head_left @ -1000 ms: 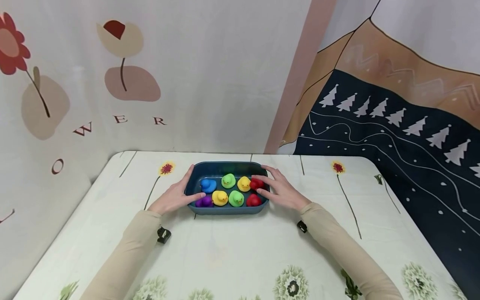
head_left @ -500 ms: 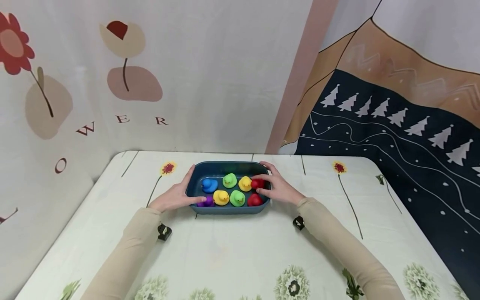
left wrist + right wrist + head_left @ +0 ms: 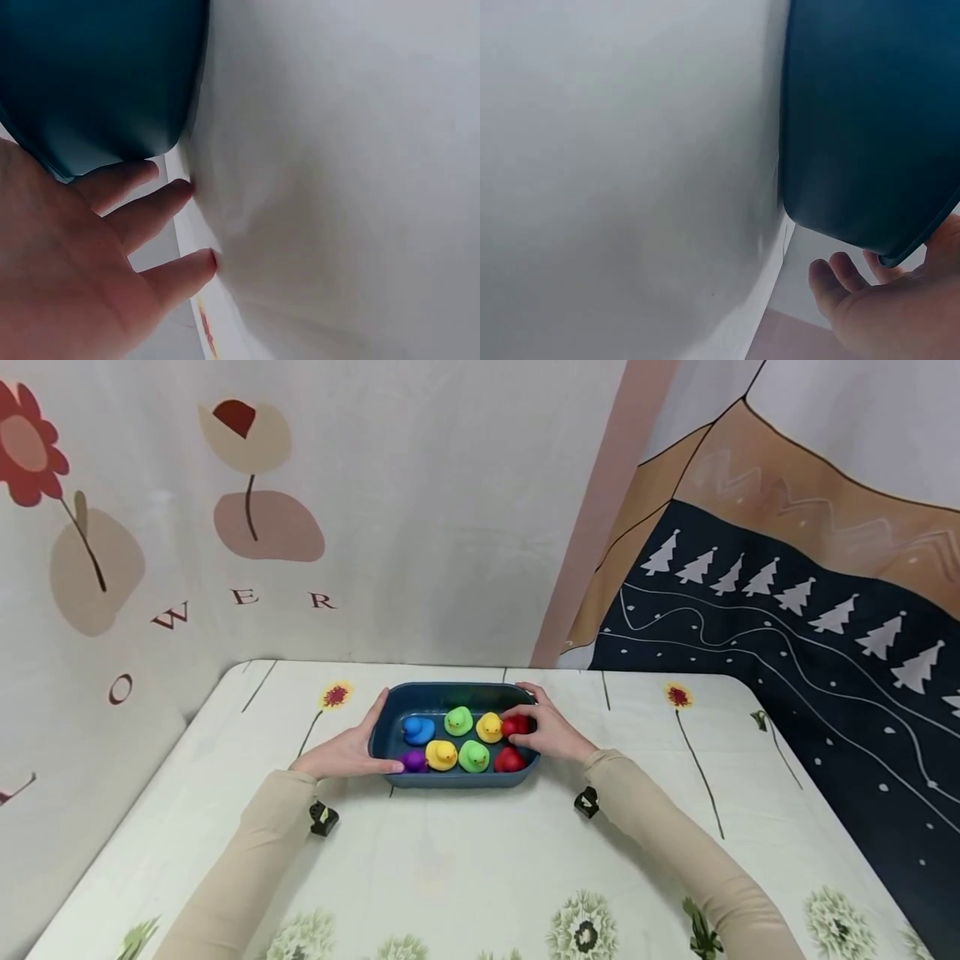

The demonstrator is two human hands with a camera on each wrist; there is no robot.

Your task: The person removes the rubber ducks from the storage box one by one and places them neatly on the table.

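Note:
A dark blue plastic tray (image 3: 450, 782) stands on the table with several rubber ducks inside. At its left end, my left hand (image 3: 347, 752) rests with fingers spread and the thumb at the front rim, by the purple duck (image 3: 414, 761). My right hand (image 3: 552, 729) reaches over the right rim; its thumb and index finger pinch the back red duck (image 3: 516, 725). In the right wrist view, its other fingers (image 3: 829, 289) stay outside the tray wall. Beside the pinched duck sit a yellow duck (image 3: 489, 727) and another red duck (image 3: 508, 759).
A blue duck (image 3: 417, 730), two green ducks, one of them at the back (image 3: 458, 721), and a second yellow duck (image 3: 441, 755) fill the rest of the tray. A flowered cloth (image 3: 465, 860) covers the table, and a curtain (image 3: 420, 527) hangs behind it.
My right hand has moved slightly left, and its thumb and index finger have closed in on the red duck. My left thumb has drawn back a little toward the tray's rim.

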